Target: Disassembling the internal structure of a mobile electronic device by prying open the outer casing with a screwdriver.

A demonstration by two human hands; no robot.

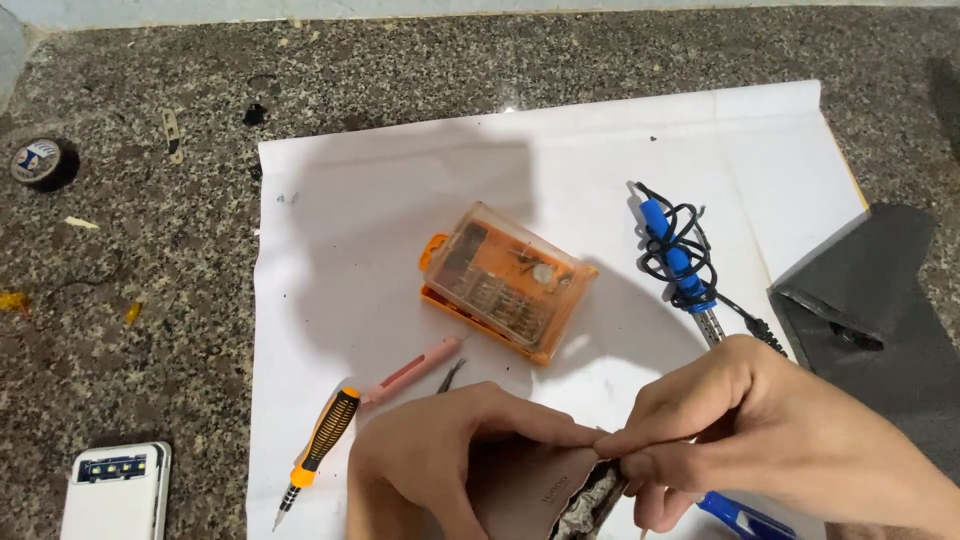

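Count: two hands (pixel 470 450), two screwdrivers (pixel 318 442), one orange bit case (pixel 507 281), one blue soldering iron (pixel 678 260), one tape roll (pixel 38 162).

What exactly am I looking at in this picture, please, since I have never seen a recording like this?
There is no machine: a person wears a camera on the head, looking down at their own bare hands. The left hand and right hand together pinch a flat pale casing, open at one edge. On the white paper sheet lie an orange bit case, a blue soldering iron, an orange-and-black screwdriver and a pink tool. A white device rests on the stone counter.
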